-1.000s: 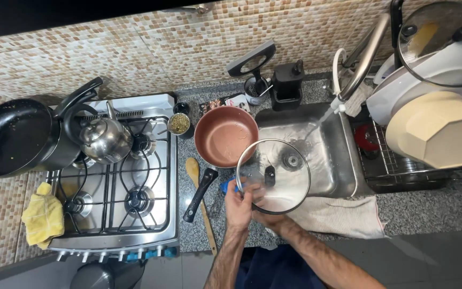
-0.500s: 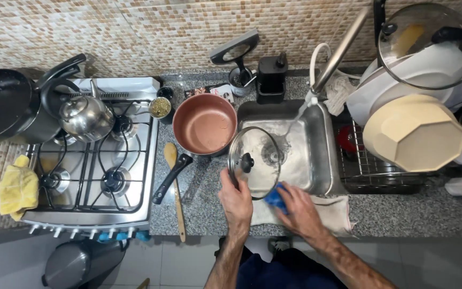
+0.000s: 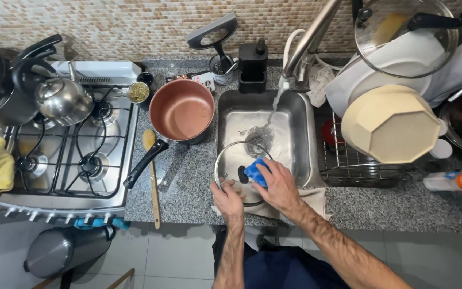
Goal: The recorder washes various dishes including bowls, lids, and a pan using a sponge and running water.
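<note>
Glass lid [image 3: 240,174] sat over the sink's [image 3: 300,115] front edge. Left hand [image 3: 229,199] pinched its rim; right hand [image 3: 276,184] closed on blue sponge [image 3: 255,171]. Likely wet, slippery, breakable: rim or knob grip safest.

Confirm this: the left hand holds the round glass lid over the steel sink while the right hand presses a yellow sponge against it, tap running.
Not quite: the sponge is blue, not yellow. The head view shows the left hand holding the round glass lid over the steel sink while the right hand presses a blue sponge against it, tap running.
</note>
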